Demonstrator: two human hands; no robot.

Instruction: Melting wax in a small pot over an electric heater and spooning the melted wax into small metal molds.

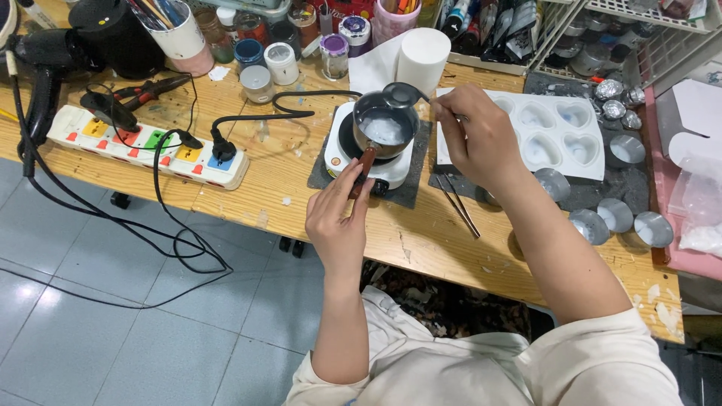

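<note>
A small metal pot [384,126] with white wax inside sits on a white electric hot plate [338,150]. My left hand [338,218] grips the pot's brown handle [366,159]. My right hand [477,135] holds a metal spoon [401,93] whose bowl hovers over the pot's far rim. Right of the hot plate lies a white silicone mould [556,131] with heart-shaped cavities.
A white power strip [143,144] with coloured switches and black cables lies at the left. Jars, cups and a white paper roll [421,56] stand at the back. Several small metal cups [617,214] and thin sticks [459,204] lie on a grey mat at the right.
</note>
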